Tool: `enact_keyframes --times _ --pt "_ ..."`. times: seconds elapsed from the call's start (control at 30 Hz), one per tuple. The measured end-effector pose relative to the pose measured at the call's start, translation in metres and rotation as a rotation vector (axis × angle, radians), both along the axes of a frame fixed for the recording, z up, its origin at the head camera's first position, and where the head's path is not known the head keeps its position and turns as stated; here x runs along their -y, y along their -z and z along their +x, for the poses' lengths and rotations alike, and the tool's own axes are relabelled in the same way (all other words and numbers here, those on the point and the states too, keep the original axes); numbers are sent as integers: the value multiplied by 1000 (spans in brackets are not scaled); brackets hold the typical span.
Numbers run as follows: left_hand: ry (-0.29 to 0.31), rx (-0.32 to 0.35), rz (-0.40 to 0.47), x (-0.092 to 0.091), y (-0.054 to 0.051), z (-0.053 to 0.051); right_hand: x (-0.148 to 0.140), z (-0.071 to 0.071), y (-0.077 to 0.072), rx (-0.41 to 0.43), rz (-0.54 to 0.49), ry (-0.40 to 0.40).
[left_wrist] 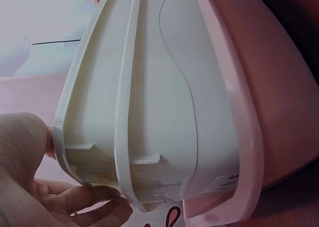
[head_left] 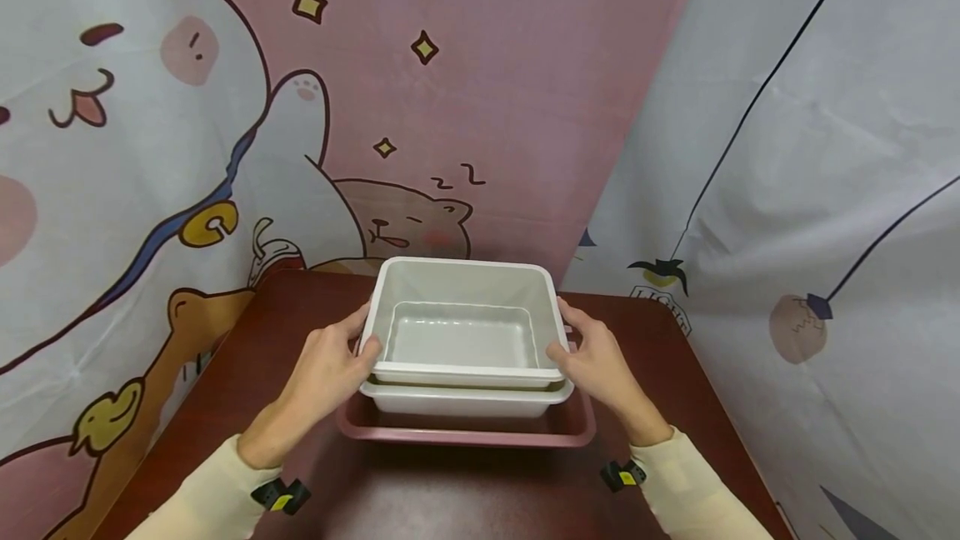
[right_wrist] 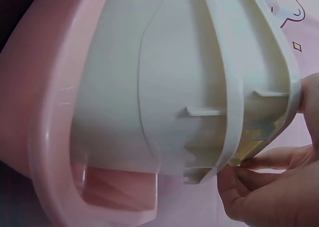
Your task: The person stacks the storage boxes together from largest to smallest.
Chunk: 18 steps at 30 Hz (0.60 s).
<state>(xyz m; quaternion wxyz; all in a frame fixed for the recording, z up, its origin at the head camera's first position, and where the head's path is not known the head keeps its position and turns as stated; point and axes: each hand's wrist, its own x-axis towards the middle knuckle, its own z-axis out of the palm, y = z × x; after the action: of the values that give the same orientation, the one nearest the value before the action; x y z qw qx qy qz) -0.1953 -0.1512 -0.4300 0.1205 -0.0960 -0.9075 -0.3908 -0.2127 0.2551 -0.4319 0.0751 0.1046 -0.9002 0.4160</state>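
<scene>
An off-white rectangular plastic bin (head_left: 459,342) sits at the top of a stack, its inside bare and tipped toward me. Nested below is a second off-white bin (head_left: 465,403), which stands inside a larger pink bin (head_left: 468,439). My left hand (head_left: 330,363) grips the upper bin's left end, thumb on the rim. At the opposite end my right hand (head_left: 598,362) holds the same rim. Both wrist views show the left hand (left_wrist: 60,192) and right hand (right_wrist: 279,187) with fingertips under the upper rim, close to the second bin's rim.
The stack rests on a dark red-brown table (head_left: 300,473). A cartoon-printed cloth (head_left: 517,107) hangs behind the table and along both sides, close to its edges. Black bands with yellow marks (head_left: 281,497) are on both wrists.
</scene>
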Motion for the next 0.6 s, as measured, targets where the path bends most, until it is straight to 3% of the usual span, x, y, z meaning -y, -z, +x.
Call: enact_keyframes --times 0.6 --pt "-24 42 -13 -3 10 4 2 -6 17 -27 -43 -25"
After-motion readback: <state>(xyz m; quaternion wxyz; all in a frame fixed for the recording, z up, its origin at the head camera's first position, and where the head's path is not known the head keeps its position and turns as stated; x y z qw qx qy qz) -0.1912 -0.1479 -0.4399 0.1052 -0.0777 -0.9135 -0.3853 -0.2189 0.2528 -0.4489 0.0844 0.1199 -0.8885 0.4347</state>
